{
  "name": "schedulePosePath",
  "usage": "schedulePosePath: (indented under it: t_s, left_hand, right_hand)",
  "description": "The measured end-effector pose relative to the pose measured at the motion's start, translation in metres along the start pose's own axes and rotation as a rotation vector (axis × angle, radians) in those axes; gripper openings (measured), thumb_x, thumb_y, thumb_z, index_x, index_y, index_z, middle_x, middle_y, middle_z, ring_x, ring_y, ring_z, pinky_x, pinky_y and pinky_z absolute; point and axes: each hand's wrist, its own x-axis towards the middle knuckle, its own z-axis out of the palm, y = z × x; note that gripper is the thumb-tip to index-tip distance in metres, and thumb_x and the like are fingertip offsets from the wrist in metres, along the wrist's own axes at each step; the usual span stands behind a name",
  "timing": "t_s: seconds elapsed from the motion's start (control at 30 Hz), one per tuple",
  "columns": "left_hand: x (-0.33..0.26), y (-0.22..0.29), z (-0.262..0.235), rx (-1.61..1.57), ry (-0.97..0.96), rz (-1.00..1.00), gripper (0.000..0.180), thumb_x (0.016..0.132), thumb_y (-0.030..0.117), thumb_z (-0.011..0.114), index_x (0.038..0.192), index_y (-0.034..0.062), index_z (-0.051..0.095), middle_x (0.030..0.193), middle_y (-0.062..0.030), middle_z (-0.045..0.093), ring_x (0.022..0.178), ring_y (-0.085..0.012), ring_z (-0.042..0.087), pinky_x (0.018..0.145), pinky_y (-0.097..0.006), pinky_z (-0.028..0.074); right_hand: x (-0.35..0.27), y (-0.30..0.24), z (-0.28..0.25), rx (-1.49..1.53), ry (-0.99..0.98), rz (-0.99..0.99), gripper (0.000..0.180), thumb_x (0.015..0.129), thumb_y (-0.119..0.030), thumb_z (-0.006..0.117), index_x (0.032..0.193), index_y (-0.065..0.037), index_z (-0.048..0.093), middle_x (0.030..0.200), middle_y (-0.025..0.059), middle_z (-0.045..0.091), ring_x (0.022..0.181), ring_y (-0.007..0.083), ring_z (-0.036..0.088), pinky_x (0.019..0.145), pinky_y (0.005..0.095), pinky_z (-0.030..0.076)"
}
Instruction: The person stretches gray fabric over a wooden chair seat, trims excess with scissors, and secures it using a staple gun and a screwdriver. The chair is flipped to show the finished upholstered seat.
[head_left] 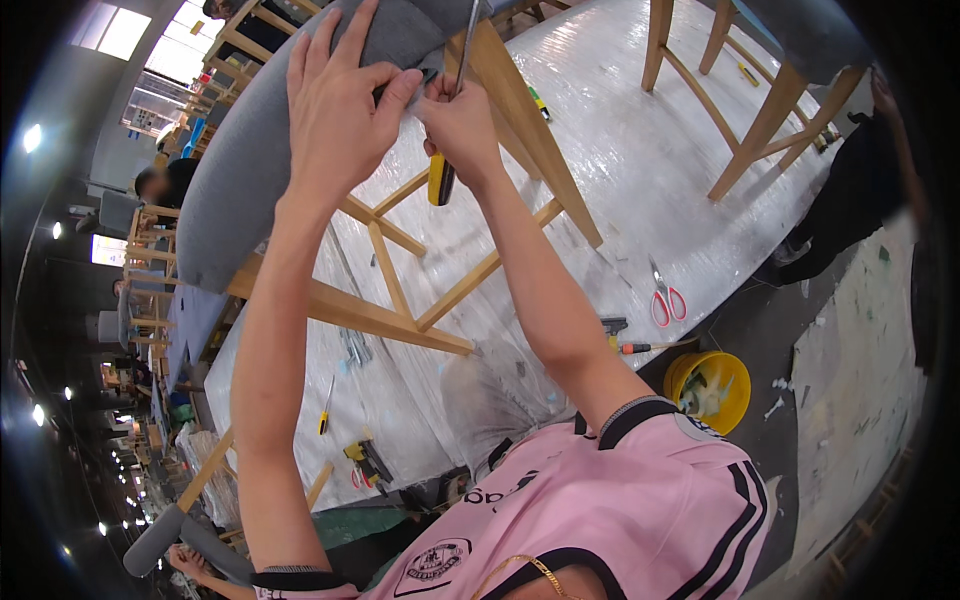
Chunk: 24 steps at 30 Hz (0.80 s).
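Observation:
A wooden chair with grey fabric upholstery [235, 185] lies tipped in front of me, its bare wooden legs [530, 140] pointing right and toward me. My left hand [345, 115] rests on the grey cover with fingers stretched out, its thumb at the fabric's edge beside my right hand. My right hand [462, 130] is closed around a screwdriver [440, 182]; the yellow and black handle sticks out below the fist and the metal shaft rises above it. The right fingertips meet the fabric edge, and whether they also pinch it I cannot tell.
Red-handled scissors [668, 305] lie on the plastic-covered table [620, 190], with another screwdriver [326, 408] and a staple gun [368, 465] nearer me. A yellow bucket [708, 392] with scraps stands at right. Another chair [770, 110] and a person [850, 190] are at far right.

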Motion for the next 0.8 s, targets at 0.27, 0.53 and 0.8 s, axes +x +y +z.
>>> schedulePosePath:
  t_s: [0.27,0.53,0.8]
  left_hand:
    - [0.017,0.008,-0.013,0.013,-0.038,-0.252,0.027,0.092,0.024,0.068,0.082,-0.0001,0.076,0.15,-0.0274,0.051,0.136,-0.0475,0.045,0.116,-0.052,0.032]
    - [0.015,0.004,-0.01,-0.052,-0.06,-0.277,0.028,0.092,0.026,0.068,0.083,0.0013,0.078,0.152,-0.0271,0.049,0.138,-0.048,0.043,0.117,-0.053,0.029]
    - [0.017,0.018,-0.025,0.015,-0.039,-0.18,0.031,0.091,0.034,0.067,0.089,0.0064,0.081,0.147,-0.0263,0.053,0.135,-0.0452,0.046,0.115,-0.053,0.033]
  right_hand:
    - [-0.098,0.028,-0.048,-0.264,0.054,-0.149,0.04,0.111,-0.041,0.049,0.102,-0.004,0.062,0.065,0.0045,0.056,0.058,0.0119,0.05,0.055,0.0306,0.041]
    - [-0.114,0.051,-0.047,-0.296,-0.036,-0.04,0.046,0.111,-0.043,0.049,0.093,-0.004,0.065,0.056,-0.0016,0.042,0.054,0.0067,0.039,0.051,0.0279,0.032]
    - [-0.09,0.057,-0.029,0.145,-0.288,0.107,0.05,0.11,-0.048,0.046,0.093,-0.003,0.06,0.054,-0.0025,0.043,0.044,0.0067,0.041,0.043,0.0238,0.036]
